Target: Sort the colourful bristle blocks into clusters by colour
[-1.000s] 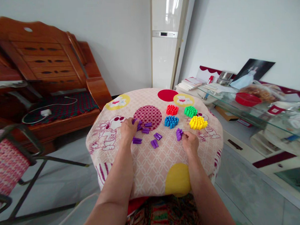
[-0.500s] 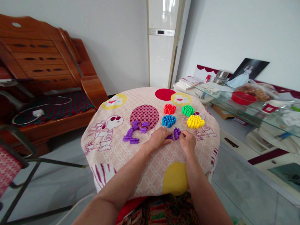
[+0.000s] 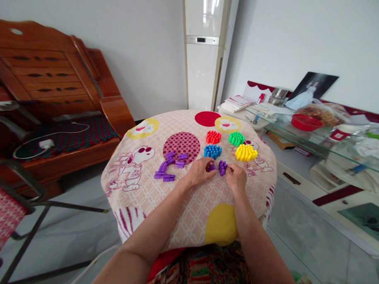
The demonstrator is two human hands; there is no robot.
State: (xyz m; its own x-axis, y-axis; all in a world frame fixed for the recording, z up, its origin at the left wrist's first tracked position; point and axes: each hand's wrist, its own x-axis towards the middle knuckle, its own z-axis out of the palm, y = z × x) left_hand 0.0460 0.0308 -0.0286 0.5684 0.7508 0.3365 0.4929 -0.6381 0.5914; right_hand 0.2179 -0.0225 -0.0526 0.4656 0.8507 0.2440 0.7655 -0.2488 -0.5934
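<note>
My left hand (image 3: 200, 171) curls over the cloth with a small purple plastic peg (image 3: 212, 167) between its thumb and fingers. Just right of that peg, a tight cluster of upright purple pegs (image 3: 222, 167) stands on the table. At the cluster's right edge is my right hand (image 3: 236, 176), its fingertips pinched together; whether a peg is between them is hidden. Farther left, several loose purple pegs (image 3: 164, 168) lie on their sides. Beyond my hands stand grouped blue pegs (image 3: 212, 151), red pegs (image 3: 213, 137), green pegs (image 3: 236, 138) and yellow pegs (image 3: 246, 153).
A patterned cloth covers the round table (image 3: 176, 208). On the right is a glass-topped cabinet (image 3: 326, 141) bearing papers, a red bowl (image 3: 306, 122) and bags. A wooden bench (image 3: 50, 84) stands at left, near a metal-framed chair (image 3: 20, 206). A tall white air conditioner (image 3: 202, 71) is behind.
My left hand has lifted from lying flatter over the purple pegs to a curled grip on one. My right hand stays beside the cluster. The view has shifted slightly.
</note>
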